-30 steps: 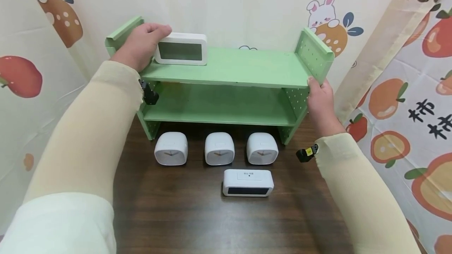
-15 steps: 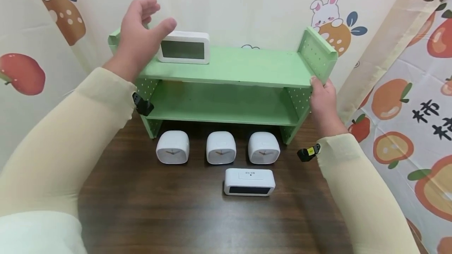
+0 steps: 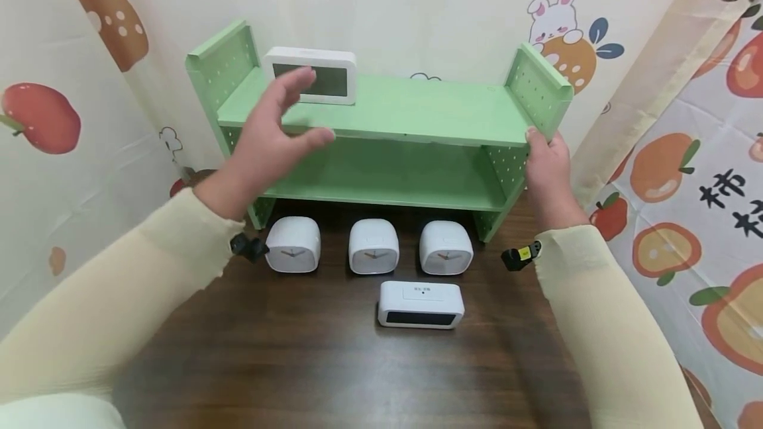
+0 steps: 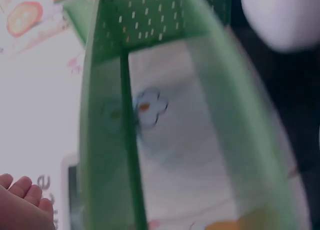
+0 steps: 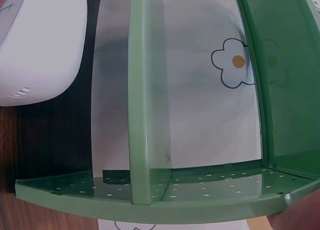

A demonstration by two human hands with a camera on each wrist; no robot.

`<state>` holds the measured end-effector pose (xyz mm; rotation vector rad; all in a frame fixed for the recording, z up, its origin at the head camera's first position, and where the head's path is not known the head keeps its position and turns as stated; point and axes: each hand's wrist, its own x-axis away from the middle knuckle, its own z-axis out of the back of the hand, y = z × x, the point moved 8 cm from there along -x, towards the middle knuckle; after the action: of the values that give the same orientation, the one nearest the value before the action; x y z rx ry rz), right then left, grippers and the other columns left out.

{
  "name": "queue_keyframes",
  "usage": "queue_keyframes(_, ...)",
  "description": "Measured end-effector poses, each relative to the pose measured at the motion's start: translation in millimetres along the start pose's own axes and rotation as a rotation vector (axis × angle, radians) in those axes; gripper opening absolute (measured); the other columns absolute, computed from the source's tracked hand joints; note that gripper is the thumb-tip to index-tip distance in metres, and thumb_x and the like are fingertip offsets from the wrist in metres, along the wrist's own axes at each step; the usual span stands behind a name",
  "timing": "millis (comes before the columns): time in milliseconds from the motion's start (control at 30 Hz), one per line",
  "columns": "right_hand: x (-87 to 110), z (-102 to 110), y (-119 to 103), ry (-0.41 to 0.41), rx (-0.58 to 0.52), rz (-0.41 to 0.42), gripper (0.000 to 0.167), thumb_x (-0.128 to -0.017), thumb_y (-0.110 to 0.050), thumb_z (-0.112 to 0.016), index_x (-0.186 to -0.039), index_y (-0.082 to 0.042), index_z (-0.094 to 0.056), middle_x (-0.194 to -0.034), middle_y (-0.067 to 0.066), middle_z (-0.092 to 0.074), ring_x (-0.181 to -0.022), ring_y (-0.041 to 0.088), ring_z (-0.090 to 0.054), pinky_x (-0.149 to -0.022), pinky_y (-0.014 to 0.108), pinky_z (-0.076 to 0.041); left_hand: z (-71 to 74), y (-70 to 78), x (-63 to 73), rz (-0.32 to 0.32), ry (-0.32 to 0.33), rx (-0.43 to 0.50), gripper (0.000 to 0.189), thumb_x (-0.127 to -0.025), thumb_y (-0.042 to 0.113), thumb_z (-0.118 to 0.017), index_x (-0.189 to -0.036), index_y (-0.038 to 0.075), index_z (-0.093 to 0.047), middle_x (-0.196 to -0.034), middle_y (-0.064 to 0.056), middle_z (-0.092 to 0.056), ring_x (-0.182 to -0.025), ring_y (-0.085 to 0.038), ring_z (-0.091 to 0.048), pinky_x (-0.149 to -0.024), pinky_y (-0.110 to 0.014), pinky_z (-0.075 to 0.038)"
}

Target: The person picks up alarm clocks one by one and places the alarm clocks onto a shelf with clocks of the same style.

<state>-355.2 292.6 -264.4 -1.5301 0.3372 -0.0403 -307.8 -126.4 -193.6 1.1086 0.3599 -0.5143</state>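
A green two-tier shelf (image 3: 429, 111) with perforated side panels stands against the patterned curtain. On the left of its top tier sits a white digital clock (image 3: 330, 81), upright, its dark screen facing forward. My left hand (image 3: 271, 134) hovers in front of that clock, thumb and fingers spread, holding nothing; it hides part of the clock and shelf. Its fingers (image 4: 25, 190) show at the lower left of the left wrist view. My right hand (image 3: 546, 174) grips the shelf's right side at the upper front corner, and its edge appears in the right wrist view.
Three small white analog clocks, the left clock (image 3: 293, 243), middle clock (image 3: 373, 247) and right clock (image 3: 446, 247), stand in a row on the dark wooden table (image 3: 286, 363) before the shelf. A second white digital clock (image 3: 420, 304) lies nearer, screen forward. Printed curtains (image 3: 661, 217) flank the shelf.
My left hand has let go of the digital clock on the top tier, lifted off, then come down toward me and to the right. My right hand keeps its grip on the shelf.
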Motion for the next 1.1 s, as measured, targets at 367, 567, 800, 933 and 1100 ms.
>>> queue_keyframes(367,-1.2,-3,1,-0.003,-0.001,0.005,0.05,-0.11,-0.036,-0.042,-0.156,-0.017,-0.042,-0.151,0.007,-0.05,-0.135,0.017,-0.047,-0.119,0.039,-0.031,-51.9,-33.8,54.9,-0.002,-0.114,0.075,0.1,-0.083,0.063,-0.079,-0.159,0.015,-0.035,-0.162,0.003,-0.038,-0.15,-0.014,-0.029,-0.122,-0.044,-0.021)
queue_keyframes(567,-0.9,-3,0,0.015,-0.008,-0.003,0.05,-0.11,-0.036,-0.044,-0.156,-0.015,-0.042,-0.148,0.007,-0.052,-0.132,0.017,-0.049,-0.118,0.038,-0.032,-64.4,-40.6,69.9,-0.011,-0.145,0.095,0.093,-0.086,0.054,-0.081,-0.159,0.018,-0.036,-0.161,0.003,-0.039,-0.15,-0.015,-0.029,-0.121,-0.054,-0.022)
queue_keyframes(800,-0.5,-2,1,0.027,-0.023,-0.001,0.049,-0.11,-0.035,-0.045,-0.154,-0.014,-0.044,-0.143,0.006,-0.055,-0.128,0.016,-0.052,-0.116,0.038,-0.034,-80.0,-51.1,95.6,-0.006,-0.137,0.077,0.096,-0.083,0.056,-0.081,-0.159,0.016,-0.038,-0.16,0.001,-0.04,-0.149,-0.019,-0.031,-0.12,-0.055,-0.023)
queue_keyframes(933,-0.8,-1,2,0.029,-0.023,0.001,0.049,-0.11,-0.035,-0.046,-0.154,-0.015,-0.045,-0.142,0.006,-0.056,-0.126,0.015,-0.053,-0.116,0.039,-0.035,-91.3,-64.1,114.9,0.026,-0.134,0.125,0.099,-0.083,0.061,-0.08,-0.159,0.014,-0.037,-0.16,-0.001,-0.04,-0.149,-0.022,-0.03,-0.12,-0.056,-0.022)
queue_keyframes(1100,-0.7,0,3,0.024,-0.028,-0.003,0.047,-0.11,-0.036,-0.045,-0.153,-0.018,-0.046,-0.144,0.006,-0.055,-0.126,0.015,-0.055,-0.115,0.041,-0.037,-105.4,-75.0,133.1,0.043,-0.138,0.217,0.095,-0.084,0.055,-0.082,-0.157,0.014,-0.039,-0.159,-0.002,-0.042,-0.148,-0.024,-0.032,-0.12,-0.056,-0.022)
